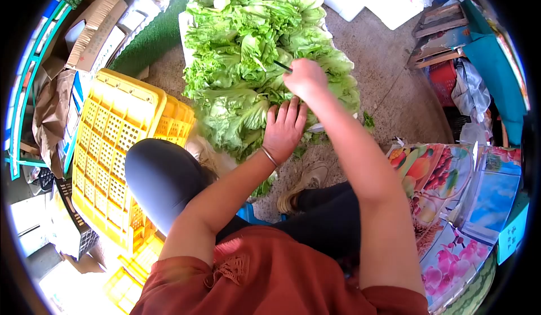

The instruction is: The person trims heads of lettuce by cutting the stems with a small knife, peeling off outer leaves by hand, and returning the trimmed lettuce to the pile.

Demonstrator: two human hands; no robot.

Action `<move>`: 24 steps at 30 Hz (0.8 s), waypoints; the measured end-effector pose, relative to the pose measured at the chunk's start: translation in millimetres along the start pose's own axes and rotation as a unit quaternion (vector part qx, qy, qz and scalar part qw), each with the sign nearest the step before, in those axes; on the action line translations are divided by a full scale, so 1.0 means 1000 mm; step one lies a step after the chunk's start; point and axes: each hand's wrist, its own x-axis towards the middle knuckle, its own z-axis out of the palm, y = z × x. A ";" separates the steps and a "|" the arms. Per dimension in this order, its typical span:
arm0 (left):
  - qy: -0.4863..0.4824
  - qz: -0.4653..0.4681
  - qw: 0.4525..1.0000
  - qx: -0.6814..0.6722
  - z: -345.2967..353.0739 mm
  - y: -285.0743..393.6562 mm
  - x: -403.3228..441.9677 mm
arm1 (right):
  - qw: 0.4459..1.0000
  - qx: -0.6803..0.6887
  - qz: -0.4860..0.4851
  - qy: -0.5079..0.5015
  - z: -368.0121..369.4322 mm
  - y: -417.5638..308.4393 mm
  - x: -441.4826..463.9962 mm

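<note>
A big pile of green leafy lettuce [242,61] fills the upper middle of the view. My left hand [285,126], with a bracelet at its wrist, lies on the lettuce near the pile's lower edge, its fingers stretched out and slightly apart. Just above and to the right of it, my right hand [306,79] is closed around a thin dark tool [283,66], which points to the upper left over the leaves. The tool's other end is hidden in the fist, so its kind cannot be made out.
Yellow plastic crates [107,163] stand at the left, near my knee. Cardboard [97,30] and green artificial turf [152,41] lie at the upper left. Printed boxes [445,202] are at the lower right. Wooden slats [442,27] and a red basket [442,81] stand at the right.
</note>
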 end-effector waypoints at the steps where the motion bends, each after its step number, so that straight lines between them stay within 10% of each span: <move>1: 0.005 0.003 1.000 -0.001 -0.001 0.000 0.000 | 0.996 -0.068 0.045 -0.020 0.002 -0.009 0.006; 18: 0.050 0.029 0.998 -0.036 0.015 0.002 -0.017 | 0.978 0.121 0.171 0.018 0.015 -0.013 -0.016; 24: -0.007 0.008 0.997 -0.070 0.011 0.003 -0.020 | 0.977 0.193 0.058 0.065 0.025 0.020 -0.025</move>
